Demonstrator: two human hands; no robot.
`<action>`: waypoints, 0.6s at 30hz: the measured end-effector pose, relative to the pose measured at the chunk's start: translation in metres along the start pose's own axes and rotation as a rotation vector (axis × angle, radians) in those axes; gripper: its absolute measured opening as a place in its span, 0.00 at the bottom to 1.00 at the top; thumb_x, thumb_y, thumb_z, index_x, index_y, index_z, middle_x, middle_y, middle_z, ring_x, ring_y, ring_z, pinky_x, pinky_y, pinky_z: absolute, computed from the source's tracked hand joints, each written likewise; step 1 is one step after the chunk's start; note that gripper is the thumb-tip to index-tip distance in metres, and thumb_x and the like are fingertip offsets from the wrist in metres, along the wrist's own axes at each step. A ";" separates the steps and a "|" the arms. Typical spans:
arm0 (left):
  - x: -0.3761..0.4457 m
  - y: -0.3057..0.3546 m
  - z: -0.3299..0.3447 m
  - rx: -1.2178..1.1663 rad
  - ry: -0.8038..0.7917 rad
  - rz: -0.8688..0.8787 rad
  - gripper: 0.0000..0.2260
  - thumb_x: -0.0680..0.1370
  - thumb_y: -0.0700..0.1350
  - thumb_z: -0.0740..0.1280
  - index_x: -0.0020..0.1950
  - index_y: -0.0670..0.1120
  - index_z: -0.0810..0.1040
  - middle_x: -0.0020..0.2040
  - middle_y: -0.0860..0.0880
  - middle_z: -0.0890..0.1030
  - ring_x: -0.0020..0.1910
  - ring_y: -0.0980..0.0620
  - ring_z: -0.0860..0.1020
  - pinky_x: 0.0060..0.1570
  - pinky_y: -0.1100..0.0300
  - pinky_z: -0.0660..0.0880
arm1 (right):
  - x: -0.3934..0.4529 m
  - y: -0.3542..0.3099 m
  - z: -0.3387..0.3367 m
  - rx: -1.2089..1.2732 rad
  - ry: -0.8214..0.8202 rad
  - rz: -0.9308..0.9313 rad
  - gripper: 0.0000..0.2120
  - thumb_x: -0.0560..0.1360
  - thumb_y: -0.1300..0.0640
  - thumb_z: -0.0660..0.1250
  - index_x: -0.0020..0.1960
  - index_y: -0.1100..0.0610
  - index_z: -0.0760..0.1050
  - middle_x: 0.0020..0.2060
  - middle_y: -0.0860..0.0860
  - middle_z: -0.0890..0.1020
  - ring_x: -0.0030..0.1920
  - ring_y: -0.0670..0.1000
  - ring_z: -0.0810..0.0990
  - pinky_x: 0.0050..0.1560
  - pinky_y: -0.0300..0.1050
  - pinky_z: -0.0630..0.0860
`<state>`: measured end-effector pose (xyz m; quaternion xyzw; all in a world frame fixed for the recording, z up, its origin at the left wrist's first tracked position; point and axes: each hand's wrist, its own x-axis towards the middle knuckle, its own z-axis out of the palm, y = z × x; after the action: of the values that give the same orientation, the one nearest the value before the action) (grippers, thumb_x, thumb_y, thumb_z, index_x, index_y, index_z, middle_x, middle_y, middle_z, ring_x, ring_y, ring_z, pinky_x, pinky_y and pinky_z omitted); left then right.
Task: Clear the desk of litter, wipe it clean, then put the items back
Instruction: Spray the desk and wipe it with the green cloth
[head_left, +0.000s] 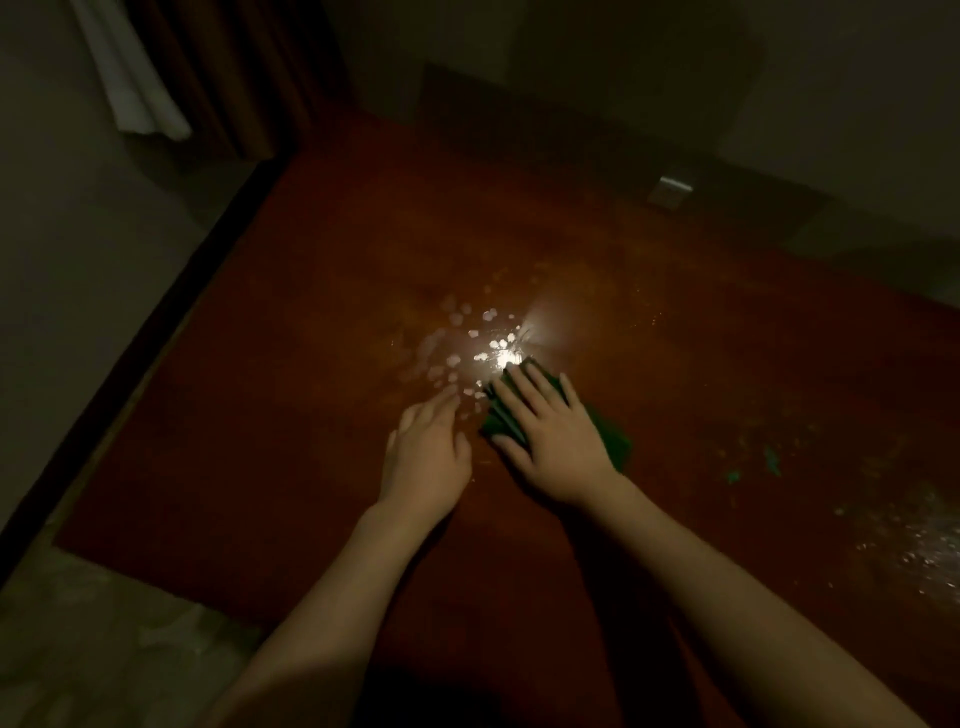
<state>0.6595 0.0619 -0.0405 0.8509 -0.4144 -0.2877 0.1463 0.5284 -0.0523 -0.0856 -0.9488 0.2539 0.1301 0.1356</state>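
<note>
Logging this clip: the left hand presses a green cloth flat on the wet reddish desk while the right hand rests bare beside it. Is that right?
Not quite: the hands are swapped. The head view shows the right hand pressing the green cloth flat on the wet reddish desk, while the left hand rests bare beside it.

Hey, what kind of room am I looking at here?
Probably a dim bedroom or hotel-type room: a glossy reddish wooden desk against plain walls, and a dark curtain with white fabric hanging beside it. The right hand presses a green cloth on the desk.
</note>
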 end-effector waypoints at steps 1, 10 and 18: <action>0.006 0.006 0.001 0.011 -0.010 0.000 0.22 0.82 0.45 0.56 0.76 0.47 0.59 0.76 0.51 0.60 0.75 0.52 0.56 0.72 0.55 0.55 | -0.012 0.010 0.003 -0.013 -0.033 -0.051 0.31 0.79 0.35 0.41 0.77 0.47 0.42 0.76 0.49 0.45 0.77 0.52 0.43 0.75 0.59 0.44; 0.047 0.041 0.015 0.136 -0.071 0.006 0.28 0.81 0.52 0.56 0.78 0.49 0.47 0.78 0.48 0.42 0.77 0.49 0.40 0.73 0.49 0.39 | 0.051 0.118 -0.038 0.020 0.115 0.507 0.32 0.80 0.37 0.42 0.78 0.51 0.40 0.77 0.54 0.43 0.77 0.55 0.42 0.76 0.56 0.41; 0.073 0.061 0.027 0.242 -0.098 -0.031 0.34 0.81 0.58 0.54 0.78 0.47 0.39 0.77 0.47 0.34 0.75 0.48 0.33 0.72 0.44 0.36 | 0.080 0.071 -0.037 0.033 0.056 0.033 0.30 0.80 0.38 0.45 0.78 0.48 0.41 0.78 0.50 0.44 0.77 0.51 0.42 0.74 0.51 0.37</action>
<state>0.6413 -0.0335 -0.0593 0.8537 -0.4394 -0.2789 0.0178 0.5648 -0.1592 -0.0901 -0.9453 0.2754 0.1016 0.1421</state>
